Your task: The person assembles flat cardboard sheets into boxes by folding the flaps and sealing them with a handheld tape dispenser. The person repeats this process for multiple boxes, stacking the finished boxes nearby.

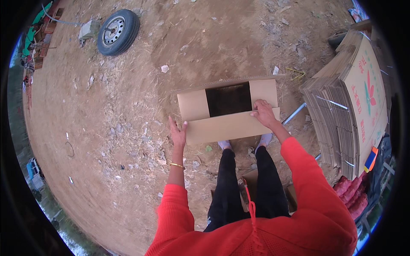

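Observation:
An open cardboard box (232, 127) stands on the ground before my feet, its dark inside showing between folded-in left and right flaps. The near flap slants toward me, and the far flap shows only as a thin edge. My right hand (265, 114) grips the near flap's edge at its right end, thumb on the near face and fingers over the right flap. Beside the box's left edge, my left hand (178, 133) is open, fingers spread upward and thumb close to the near flap's corner. Whether that thumb touches the cardboard I cannot tell.
A tall stack of flattened cardboard boxes (337, 106) leans at the right, with red mesh sacks (353, 194) below it. A wheel with a tyre (118, 33) lies at the far left. Another open carton (251, 183) is behind my legs. Dry leaves litter the dirt.

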A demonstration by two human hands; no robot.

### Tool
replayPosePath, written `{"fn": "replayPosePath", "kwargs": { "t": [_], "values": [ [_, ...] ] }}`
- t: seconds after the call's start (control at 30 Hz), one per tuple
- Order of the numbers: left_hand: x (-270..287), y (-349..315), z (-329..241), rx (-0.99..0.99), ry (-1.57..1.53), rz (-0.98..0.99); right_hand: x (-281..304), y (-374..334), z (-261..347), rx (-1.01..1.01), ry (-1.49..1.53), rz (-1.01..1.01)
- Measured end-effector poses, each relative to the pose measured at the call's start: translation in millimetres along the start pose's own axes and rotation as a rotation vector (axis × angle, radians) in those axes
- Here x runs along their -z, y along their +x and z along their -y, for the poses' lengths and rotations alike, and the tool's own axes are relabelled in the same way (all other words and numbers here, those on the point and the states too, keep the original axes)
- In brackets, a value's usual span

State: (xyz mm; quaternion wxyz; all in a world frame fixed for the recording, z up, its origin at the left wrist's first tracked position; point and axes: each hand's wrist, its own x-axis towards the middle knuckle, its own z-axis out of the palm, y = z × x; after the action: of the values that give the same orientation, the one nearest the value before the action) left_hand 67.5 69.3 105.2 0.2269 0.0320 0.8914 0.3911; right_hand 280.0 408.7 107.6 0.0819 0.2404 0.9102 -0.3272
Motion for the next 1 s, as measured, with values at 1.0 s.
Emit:
{"fn": "replayPosePath", "kwargs": {
  "t": [1.0],
  "values": [
    [-49.4,-24.0,36.1,0.005,0.08,-0.007,-47.9,-27.0,92.3,0.111,-0.355,-0.176]
  ]
}}
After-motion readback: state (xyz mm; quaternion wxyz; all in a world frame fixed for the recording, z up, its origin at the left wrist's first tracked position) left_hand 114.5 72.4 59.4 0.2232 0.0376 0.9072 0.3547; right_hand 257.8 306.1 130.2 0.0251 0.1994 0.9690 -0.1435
